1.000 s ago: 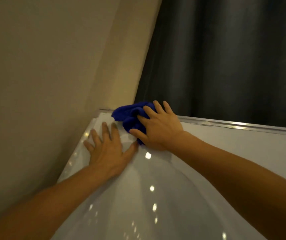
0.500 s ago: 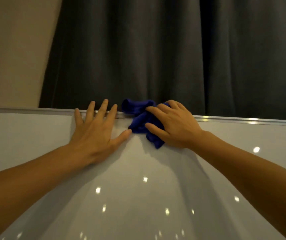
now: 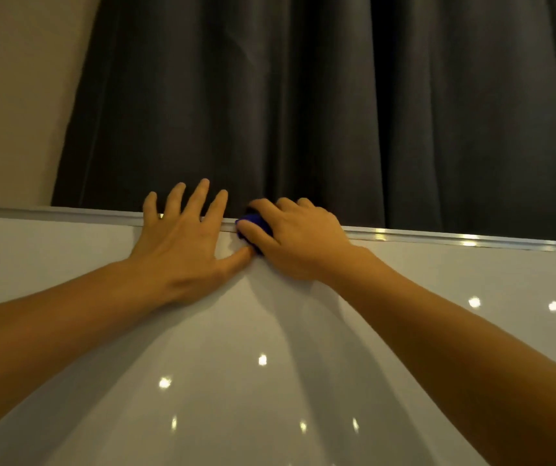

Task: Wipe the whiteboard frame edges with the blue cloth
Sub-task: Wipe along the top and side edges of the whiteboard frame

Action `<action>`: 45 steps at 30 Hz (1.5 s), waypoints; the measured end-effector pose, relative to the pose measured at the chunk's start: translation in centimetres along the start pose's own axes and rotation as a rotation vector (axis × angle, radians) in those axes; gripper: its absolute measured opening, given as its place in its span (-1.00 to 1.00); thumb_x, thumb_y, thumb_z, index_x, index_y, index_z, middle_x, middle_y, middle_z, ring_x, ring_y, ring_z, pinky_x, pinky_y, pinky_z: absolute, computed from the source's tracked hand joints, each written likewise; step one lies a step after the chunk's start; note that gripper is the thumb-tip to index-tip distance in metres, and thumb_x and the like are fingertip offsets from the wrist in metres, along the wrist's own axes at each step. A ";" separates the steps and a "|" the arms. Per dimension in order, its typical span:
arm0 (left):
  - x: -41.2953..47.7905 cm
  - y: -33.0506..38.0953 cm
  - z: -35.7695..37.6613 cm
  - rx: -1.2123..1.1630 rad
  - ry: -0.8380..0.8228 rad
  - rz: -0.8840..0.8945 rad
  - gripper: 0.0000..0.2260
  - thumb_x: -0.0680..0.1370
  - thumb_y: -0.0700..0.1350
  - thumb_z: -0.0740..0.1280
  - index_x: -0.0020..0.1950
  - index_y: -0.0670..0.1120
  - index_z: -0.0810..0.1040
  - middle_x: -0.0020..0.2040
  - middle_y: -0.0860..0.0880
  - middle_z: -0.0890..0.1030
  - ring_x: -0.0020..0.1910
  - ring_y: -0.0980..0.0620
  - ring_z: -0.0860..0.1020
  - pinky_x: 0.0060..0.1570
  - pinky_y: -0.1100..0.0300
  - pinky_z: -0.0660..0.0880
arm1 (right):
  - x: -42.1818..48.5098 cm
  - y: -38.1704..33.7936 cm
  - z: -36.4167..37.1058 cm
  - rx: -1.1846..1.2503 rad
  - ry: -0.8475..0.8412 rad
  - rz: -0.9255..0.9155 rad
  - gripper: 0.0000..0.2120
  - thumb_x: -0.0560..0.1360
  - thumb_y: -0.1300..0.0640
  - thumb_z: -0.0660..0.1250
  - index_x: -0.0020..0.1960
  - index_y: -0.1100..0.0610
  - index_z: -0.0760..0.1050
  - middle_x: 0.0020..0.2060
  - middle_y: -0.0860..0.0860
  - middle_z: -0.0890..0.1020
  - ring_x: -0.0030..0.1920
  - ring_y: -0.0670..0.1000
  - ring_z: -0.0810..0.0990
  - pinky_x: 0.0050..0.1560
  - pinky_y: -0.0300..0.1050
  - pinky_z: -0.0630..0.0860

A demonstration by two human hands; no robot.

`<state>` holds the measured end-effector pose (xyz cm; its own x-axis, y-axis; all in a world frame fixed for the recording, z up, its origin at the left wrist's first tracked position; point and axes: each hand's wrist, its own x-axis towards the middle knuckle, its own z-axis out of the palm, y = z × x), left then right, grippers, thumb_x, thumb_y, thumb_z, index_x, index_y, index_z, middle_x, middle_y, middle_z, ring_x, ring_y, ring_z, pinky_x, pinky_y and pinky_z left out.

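The whiteboard (image 3: 269,381) fills the lower half of the head view, glossy with small light reflections. Its silver top frame edge (image 3: 454,240) runs across the middle. My right hand (image 3: 298,240) is closed over the blue cloth (image 3: 255,222) and presses it against that top edge; only a small patch of cloth shows between the fingers. My left hand (image 3: 185,243) lies flat on the board just left of it, fingers spread and reaching over the frame, thumb touching my right hand.
A dark grey pleated curtain (image 3: 337,112) hangs right behind the board's top edge. A beige wall (image 3: 17,95) shows at the upper left. The frame edge continues to the left (image 3: 51,213) and to the far right.
The view swung from the board's left corner toward the curtain. Both hands slid right along the top edge. My right hand has closed over the cloth, hiding most of it.
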<state>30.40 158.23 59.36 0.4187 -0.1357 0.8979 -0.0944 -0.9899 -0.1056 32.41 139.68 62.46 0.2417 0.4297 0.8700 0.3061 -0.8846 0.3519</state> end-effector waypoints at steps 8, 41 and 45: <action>-0.4 0.8 2.6 0.010 -0.024 -0.010 -0.04 0.28 0.58 -0.32 0.55 0.07 -0.31 0.59 -0.08 -0.29 0.55 -0.17 -0.28 0.47 -0.27 -0.21 | -6.3 9.8 -1.9 -0.269 -0.085 0.368 -0.49 0.60 -0.15 -0.16 0.36 0.00 0.36 0.28 0.12 0.47 0.17 0.20 0.41 0.19 0.11 0.39; 0.3 28.7 2.6 -0.066 -0.112 0.104 0.02 0.25 0.57 -0.31 0.57 0.00 -0.27 0.60 -0.13 -0.22 0.55 -0.29 -0.23 0.40 -0.34 -0.29 | -14.7 24.4 -3.9 -0.208 -0.094 0.258 -0.66 0.62 -0.09 -0.04 0.15 0.03 0.43 0.06 0.11 0.53 0.05 0.22 0.47 0.17 0.17 0.35; 2.3 38.0 3.9 0.017 -0.064 0.094 0.02 0.29 0.58 -0.28 0.58 -0.04 -0.23 0.60 -0.12 -0.21 0.55 -0.28 -0.21 0.39 -0.39 -0.26 | -18.0 31.1 -5.2 -0.074 0.027 0.076 -0.58 0.61 -0.17 -0.07 0.17 0.01 0.45 0.01 0.04 0.55 -0.05 0.11 0.46 0.09 0.07 0.40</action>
<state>31.29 120.15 55.71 0.4656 -0.2296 0.8547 -0.1203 -0.9732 -0.1959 32.81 103.44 59.50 0.2363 0.3565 0.9039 0.2186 -0.9259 0.3080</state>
